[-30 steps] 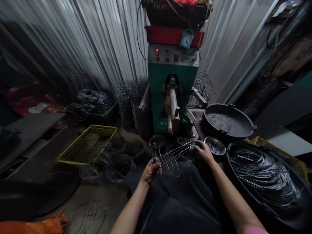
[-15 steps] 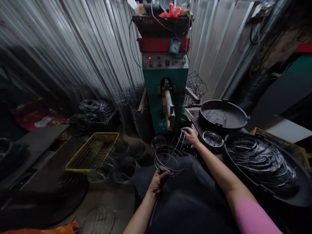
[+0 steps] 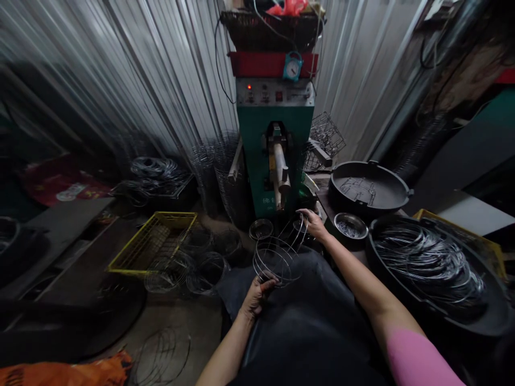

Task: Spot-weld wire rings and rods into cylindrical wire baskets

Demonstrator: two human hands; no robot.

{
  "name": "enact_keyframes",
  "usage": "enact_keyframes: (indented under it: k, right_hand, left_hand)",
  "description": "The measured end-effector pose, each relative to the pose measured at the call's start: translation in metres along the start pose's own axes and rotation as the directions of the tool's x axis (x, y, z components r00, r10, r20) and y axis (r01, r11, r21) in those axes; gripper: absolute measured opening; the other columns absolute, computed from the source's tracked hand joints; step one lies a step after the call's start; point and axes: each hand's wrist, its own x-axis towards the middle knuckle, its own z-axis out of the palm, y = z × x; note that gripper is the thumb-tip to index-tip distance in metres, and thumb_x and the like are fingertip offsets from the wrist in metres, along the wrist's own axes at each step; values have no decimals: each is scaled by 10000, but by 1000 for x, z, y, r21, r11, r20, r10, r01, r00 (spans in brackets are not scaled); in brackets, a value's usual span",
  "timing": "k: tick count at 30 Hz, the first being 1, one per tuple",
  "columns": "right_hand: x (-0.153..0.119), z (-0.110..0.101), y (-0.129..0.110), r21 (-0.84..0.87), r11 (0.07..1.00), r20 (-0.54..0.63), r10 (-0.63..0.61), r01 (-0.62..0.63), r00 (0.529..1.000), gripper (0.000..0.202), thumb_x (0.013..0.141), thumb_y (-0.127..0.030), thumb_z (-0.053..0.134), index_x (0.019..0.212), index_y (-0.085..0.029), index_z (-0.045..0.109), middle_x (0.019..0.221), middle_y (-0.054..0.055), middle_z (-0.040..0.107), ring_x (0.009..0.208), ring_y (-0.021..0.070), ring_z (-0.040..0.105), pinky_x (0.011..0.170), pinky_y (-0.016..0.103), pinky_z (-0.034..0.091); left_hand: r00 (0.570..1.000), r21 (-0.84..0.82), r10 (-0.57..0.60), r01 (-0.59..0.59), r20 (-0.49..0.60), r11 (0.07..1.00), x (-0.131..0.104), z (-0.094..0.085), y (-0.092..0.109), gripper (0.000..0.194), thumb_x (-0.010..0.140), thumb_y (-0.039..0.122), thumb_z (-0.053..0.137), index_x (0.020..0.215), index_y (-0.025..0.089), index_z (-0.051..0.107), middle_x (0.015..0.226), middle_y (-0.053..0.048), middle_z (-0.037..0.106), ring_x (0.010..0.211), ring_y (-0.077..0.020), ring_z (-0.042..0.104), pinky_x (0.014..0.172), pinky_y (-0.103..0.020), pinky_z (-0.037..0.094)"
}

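My left hand (image 3: pixel 258 295) is closed on the lower rim of a round wire frame (image 3: pixel 277 262), made of thin metal rings joined by cross wires. My right hand (image 3: pixel 314 223) pinches the curved wire at the frame's far right end. Held tilted, the frame is above the dark cloth (image 3: pixel 317 311) over my lap. Just beyond it stands a green machine (image 3: pixel 259 139), probably a spot welder, with a thick metal electrode arm (image 3: pixel 280 171) pointing toward me. The frame appears apart from that arm. Fingertips of both hands are partly hidden.
On the right are a black pan of wire rings (image 3: pixel 426 262), a small metal bowl (image 3: pixel 351 225) and a shallow black pan (image 3: pixel 368 185). To the left, a yellow crate (image 3: pixel 153 241) sits beside several wire frames (image 3: pixel 207 273). Another bowl (image 3: pixel 261 229) lies below the machine.
The camera view has tipped slightly downward, so the machine sits higher in the picture. Both hands keep their hold on the wire frame, which has shifted only a little.
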Motion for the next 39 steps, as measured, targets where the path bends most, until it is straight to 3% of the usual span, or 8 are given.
enact_keyframes:
  k: [6,18,23,29,32,35,39]
  right_hand:
    - [0,-4,3,26,999,86,17,-20,996,173,709,-248,526,846,-241,632,848,23,604,840,184,536,817,327,387]
    - [3,-1,11,-53,998,95,-23,28,995,96,729,-267,539,787,-224,602,778,20,598,755,169,537,731,294,411]
    - [-1,0,13,-23,999,67,34,-33,997,104,703,-298,568,758,-219,607,684,-7,594,651,148,527,660,267,397]
    - [-5,-7,-15,-255,967,175,18,27,984,178,763,-329,482,769,-184,586,620,3,566,576,127,489,570,238,357]
    - [-7,0,-44,-325,945,226,108,-30,968,179,739,-333,514,701,-169,576,568,-4,545,538,114,477,514,221,328]
    - [-10,13,-74,-228,949,290,280,-218,915,204,700,-330,563,588,-164,523,503,-22,502,476,93,456,444,201,303]
    - [-12,27,-99,65,811,451,495,-581,742,246,711,-394,565,629,-177,483,402,-69,426,295,52,321,307,184,228]
  left_hand:
    - [998,-94,-10,4,-58,996,0,-8,2,276,528,167,750,753,157,590,695,8,619,612,-124,598,687,-276,467]
    - [999,-47,-35,36,24,998,-5,-13,6,242,578,155,722,802,155,631,790,-38,657,721,-157,618,736,-278,451]
    - [997,-106,-71,75,33,992,-6,-18,3,339,582,132,717,906,158,620,827,-60,669,756,-175,624,762,-300,456]
    - [990,-389,-136,134,23,911,3,-45,4,312,755,339,551,980,127,593,973,-112,646,977,-222,571,867,-349,422]
    - [987,-459,-160,127,-33,879,7,-55,11,384,801,444,440,952,115,570,1015,-137,617,1021,-236,545,854,-374,427]
    - [971,-360,-164,93,-173,928,12,-53,21,390,797,455,444,1070,180,482,1059,-124,580,993,-230,555,797,-410,452]
    - [937,-53,-176,168,-302,984,23,-42,36,480,741,387,557,1167,233,398,1011,-93,547,866,-204,591,684,-374,487]
